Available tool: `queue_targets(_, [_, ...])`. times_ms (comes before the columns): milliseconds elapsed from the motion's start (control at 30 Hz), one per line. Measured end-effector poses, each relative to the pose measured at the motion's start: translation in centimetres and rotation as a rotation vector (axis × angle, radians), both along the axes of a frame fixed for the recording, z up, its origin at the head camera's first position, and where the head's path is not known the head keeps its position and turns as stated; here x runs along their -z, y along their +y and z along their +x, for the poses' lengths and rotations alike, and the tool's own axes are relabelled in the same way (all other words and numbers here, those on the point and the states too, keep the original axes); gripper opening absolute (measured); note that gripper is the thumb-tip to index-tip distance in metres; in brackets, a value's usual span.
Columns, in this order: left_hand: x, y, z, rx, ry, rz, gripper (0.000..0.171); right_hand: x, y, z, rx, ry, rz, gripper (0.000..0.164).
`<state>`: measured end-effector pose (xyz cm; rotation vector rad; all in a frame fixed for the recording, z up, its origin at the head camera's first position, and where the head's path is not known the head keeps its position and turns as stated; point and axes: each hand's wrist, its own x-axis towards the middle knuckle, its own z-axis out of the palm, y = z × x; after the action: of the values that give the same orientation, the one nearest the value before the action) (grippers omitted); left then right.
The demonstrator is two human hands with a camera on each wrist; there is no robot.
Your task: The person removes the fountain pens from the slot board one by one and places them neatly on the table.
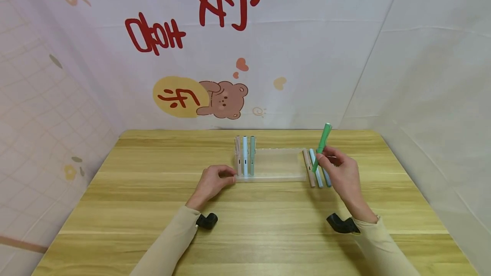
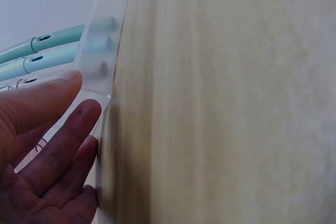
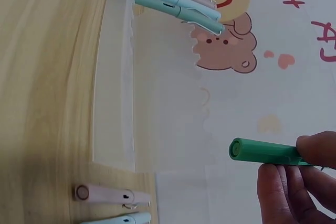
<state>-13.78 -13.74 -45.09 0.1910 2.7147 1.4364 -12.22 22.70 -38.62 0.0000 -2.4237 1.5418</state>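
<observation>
A clear pen stand [image 1: 281,179] sits on the table, its left end holding a pinkish-brown pen [image 1: 239,156], a light blue pen [image 1: 245,156] and a grey-green pen [image 1: 252,156] side by side. At its left front corner is my left hand [image 1: 212,182]; the thumb [image 2: 63,87] lies along the front lip, the other fingers loosely extended beside the end. My right hand [image 1: 343,173] pinches a green pen [image 1: 324,135] between thumb and fingers, tilted, above the pens lying right of the stand. In the right wrist view, one end of the green pen [image 3: 257,151] faces the camera.
Just right of the stand lie a pinkish-brown pen [image 1: 309,169], a light blue pen [image 1: 319,179] and a blue pen [image 1: 327,178], the last partly hidden by the right hand. Behind the wooden table [image 1: 245,233] hangs a white printed cloth [image 1: 307,54].
</observation>
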Motion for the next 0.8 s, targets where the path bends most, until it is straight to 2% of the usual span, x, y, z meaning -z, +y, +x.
queue_targets(333, [-0.1,0.0,0.1,-0.005,0.003,0.002,0.01,0.2,1.5,0.2,0.028,-0.018,-0.027,0.042])
queue_targets(800, [-0.1,0.0,0.1,-0.003,-0.011,0.002,0.01,0.6,4.4,0.3,0.071,-0.029,-0.001,0.046])
